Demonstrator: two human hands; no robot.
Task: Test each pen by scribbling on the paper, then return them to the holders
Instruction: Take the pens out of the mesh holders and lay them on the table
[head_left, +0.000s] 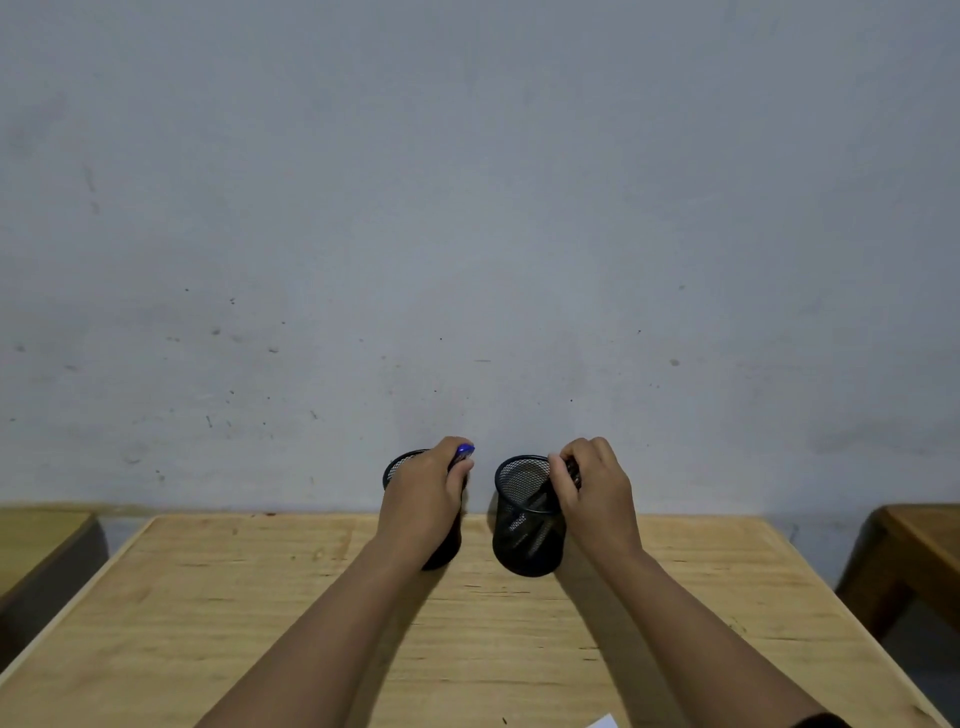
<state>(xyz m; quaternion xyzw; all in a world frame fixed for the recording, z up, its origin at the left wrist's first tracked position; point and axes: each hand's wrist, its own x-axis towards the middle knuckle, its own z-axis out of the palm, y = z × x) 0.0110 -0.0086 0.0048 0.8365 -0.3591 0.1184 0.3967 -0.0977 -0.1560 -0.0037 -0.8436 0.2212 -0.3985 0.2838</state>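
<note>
1. Two black mesh holders stand side by side near the far edge of the wooden table (218, 613) in the head view, the only view there is: the left holder (397, 465) is mostly covered by a hand, the right holder (524, 525) is seen down to its base, with dark pens (537, 506) leaning inside.
2. The step in hand looks like lifting pens out, or putting them back; which of the two cannot be told. Either way, it is best to move each pen straight along its length so the light holder does not tip or slide.
3. The left hand (423, 493) is curled over the left holder's mouth, gripping a blue-ended pen (464, 451) whose tip pokes out past the knuckles.
4. The right hand (592, 486) has its fingers bent at the right holder's rim, pinching what appears to be dark pen tops (571, 467); exactly how many is too small to tell.
5. A white corner of the paper (602, 722) shows at the bottom edge, well apart from both holders.
</note>
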